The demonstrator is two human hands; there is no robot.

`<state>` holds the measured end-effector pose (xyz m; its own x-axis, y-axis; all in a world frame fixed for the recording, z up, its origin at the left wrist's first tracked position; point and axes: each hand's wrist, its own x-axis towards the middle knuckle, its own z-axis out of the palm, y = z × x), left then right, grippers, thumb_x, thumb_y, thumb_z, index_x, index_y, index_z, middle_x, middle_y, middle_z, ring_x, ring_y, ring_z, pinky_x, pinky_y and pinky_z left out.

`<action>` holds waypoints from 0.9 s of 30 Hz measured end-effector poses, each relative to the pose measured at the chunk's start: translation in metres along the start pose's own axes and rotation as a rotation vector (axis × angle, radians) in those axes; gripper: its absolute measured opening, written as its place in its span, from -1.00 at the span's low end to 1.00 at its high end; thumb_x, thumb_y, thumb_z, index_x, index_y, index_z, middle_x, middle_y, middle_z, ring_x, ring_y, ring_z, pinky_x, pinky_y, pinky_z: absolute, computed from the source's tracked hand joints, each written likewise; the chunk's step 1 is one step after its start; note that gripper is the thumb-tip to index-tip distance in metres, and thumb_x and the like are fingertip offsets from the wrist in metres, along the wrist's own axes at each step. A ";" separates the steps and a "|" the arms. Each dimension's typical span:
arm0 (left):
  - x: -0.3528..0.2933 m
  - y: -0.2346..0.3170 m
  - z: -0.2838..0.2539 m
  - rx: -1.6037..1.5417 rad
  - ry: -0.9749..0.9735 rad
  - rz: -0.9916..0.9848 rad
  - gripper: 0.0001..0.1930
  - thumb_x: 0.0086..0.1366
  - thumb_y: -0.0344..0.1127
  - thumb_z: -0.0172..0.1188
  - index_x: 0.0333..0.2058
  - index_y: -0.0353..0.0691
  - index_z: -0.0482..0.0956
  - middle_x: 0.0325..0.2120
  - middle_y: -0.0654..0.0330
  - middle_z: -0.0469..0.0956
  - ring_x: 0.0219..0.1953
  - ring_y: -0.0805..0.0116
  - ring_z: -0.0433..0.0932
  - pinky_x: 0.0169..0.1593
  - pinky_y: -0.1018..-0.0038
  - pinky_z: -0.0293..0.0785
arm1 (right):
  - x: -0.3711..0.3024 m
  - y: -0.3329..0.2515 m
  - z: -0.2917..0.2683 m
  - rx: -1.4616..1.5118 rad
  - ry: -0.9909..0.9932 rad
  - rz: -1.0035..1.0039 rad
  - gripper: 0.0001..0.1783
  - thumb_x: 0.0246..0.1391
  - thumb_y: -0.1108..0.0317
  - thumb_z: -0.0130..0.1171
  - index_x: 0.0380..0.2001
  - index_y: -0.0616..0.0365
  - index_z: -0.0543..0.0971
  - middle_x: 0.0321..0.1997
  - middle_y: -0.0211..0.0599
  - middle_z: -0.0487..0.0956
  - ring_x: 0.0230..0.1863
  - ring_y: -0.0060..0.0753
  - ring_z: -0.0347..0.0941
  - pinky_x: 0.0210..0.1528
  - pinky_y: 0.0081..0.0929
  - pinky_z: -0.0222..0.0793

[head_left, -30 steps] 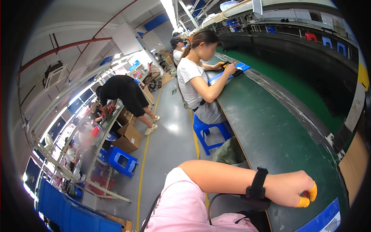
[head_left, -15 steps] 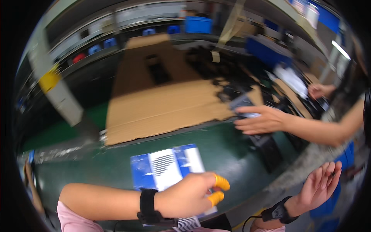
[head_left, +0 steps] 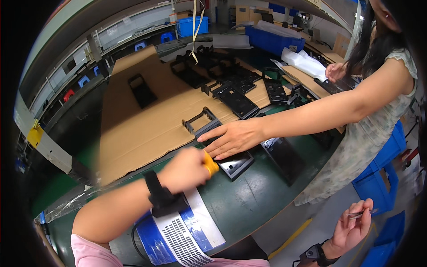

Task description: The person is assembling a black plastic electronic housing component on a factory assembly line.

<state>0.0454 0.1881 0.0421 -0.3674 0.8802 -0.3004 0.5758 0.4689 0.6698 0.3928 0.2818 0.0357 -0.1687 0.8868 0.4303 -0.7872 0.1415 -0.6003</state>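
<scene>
My left hand [head_left: 190,168], with yellow finger covers on thumb and forefinger, is closed beside a black plastic housing [head_left: 235,167]. It is blurred, and what its fingertips pinch, if anything, is hidden. A co-worker's hand [head_left: 235,137] lies on the same housing, which has an open frame at its far end. Under my left forearm is a white sheet [head_left: 180,238] with rows of small dark labels, on a blue and white packet [head_left: 204,218]. My right hand [head_left: 354,224], out over the floor at the lower right, pinches a thin metallic tool [head_left: 357,215], perhaps tweezers.
A large cardboard sheet [head_left: 133,138] covers the far part of the green table [head_left: 249,200]. Several black housings [head_left: 235,101] lie on it, and another [head_left: 281,156] rests near the co-worker. Blue bins [head_left: 378,182] stand at the right. A grey post [head_left: 49,149] rises at left.
My left hand has moved up to the black housing. The co-worker's hand has shifted left with the housing beneath it. My view has turned toward the right.
</scene>
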 end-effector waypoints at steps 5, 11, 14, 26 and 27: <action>0.017 0.020 -0.001 0.352 0.285 0.170 -0.83 0.05 -0.35 0.07 -0.42 -0.34 0.50 -0.60 0.00 0.49 -0.55 0.17 0.51 -0.47 0.39 0.42 | -0.004 0.028 0.010 0.074 0.005 0.068 -0.86 0.05 0.46 -0.10 -0.33 0.33 0.31 -0.51 0.02 0.44 -0.71 -0.57 0.21 -0.70 -0.73 0.19; 0.058 0.049 0.012 0.852 0.037 0.146 -0.71 0.12 -0.14 0.00 -0.34 -0.24 0.52 -0.46 0.00 0.52 -0.36 0.08 0.51 -0.32 0.28 0.43 | -0.005 0.034 0.022 0.082 -0.012 0.139 -0.84 0.01 0.47 -0.07 -0.32 0.34 0.32 -0.54 0.08 0.45 -0.72 -0.55 0.25 -0.70 -0.70 0.24; 0.072 0.031 0.001 0.766 0.027 0.188 -0.72 0.12 -0.15 -0.01 -0.38 -0.24 0.52 -0.46 0.00 0.52 -0.37 0.07 0.51 -0.29 0.27 0.41 | -0.006 0.038 0.020 0.027 -0.031 0.193 -0.85 0.00 0.48 -0.07 -0.34 0.35 0.33 -0.55 0.08 0.45 -0.74 -0.53 0.25 -0.70 -0.70 0.26; -0.149 -0.069 -0.056 -0.980 0.293 0.012 -0.26 -0.04 -0.61 0.07 0.14 -0.19 -0.01 -0.25 0.02 0.44 -0.31 0.42 0.48 -0.24 0.61 0.39 | -0.031 0.112 0.109 -0.146 -0.440 0.912 -0.87 -0.12 0.58 0.10 -0.41 0.37 0.45 -0.48 -0.12 0.52 -0.63 -0.61 0.37 -0.59 -0.73 0.30; -0.160 -0.074 -0.058 -1.001 0.306 0.016 -0.24 -0.03 -0.58 0.08 0.16 -0.17 -0.05 -0.24 0.00 0.45 -0.33 0.45 0.49 -0.28 0.63 0.39 | -0.033 0.119 0.121 -0.192 -0.569 0.974 -0.86 -0.10 0.59 0.10 -0.37 0.36 0.46 -0.46 -0.22 0.51 -0.59 -0.65 0.37 -0.57 -0.76 0.27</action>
<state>0.0191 0.0079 0.0798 -0.6148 0.7642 -0.1949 -0.2339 0.0593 0.9705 0.2325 0.2164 0.0315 -0.9400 0.3358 -0.0604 -0.0795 -0.3879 -0.9183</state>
